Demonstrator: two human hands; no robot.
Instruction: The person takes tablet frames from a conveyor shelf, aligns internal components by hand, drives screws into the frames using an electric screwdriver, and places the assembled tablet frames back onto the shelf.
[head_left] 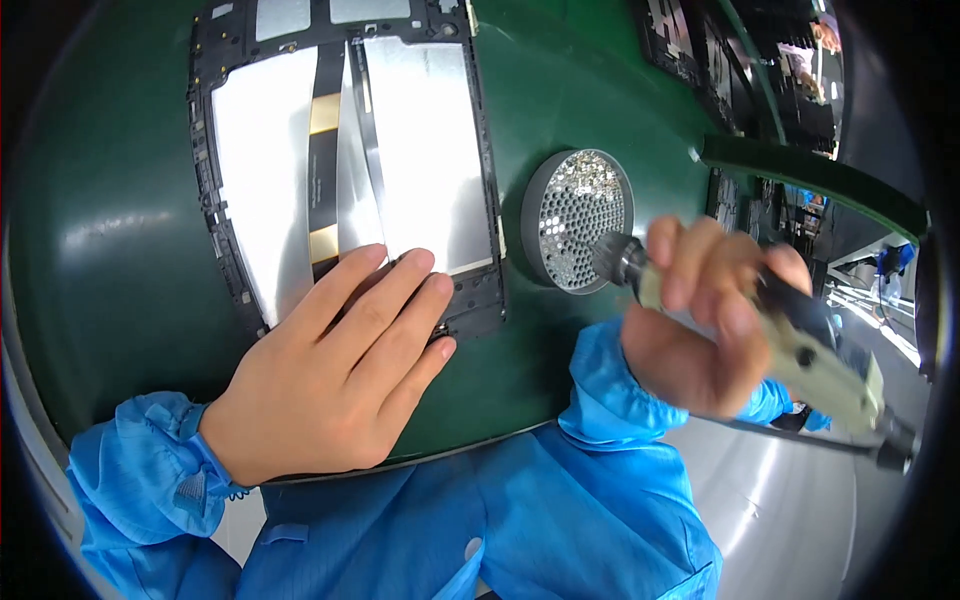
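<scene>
My left hand [335, 365] lies flat, fingers stretched out, over the lower end of an opened tablet chassis [430, 160]. The chassis has a black frame, silvery panels and a dark ribbon cable [323, 175] with gold-coloured bands down its middle. My right hand [715, 310] is wrapped round a pale green and black electric screwdriver [800, 345], slightly blurred. Its tip end reaches the lower right of a round grey screw tray [532, 225], whose perforated plate holds many small shiny screws toward the far side. Whether the bit touches a screw I cannot tell.
The green work mat [120, 240] spreads under everything. A dark green raised bar [820, 180] bounds the right side. Beyond it are black device frames [670, 40] and other dark parts. At the upper right, part of another person's hand [826, 38] shows.
</scene>
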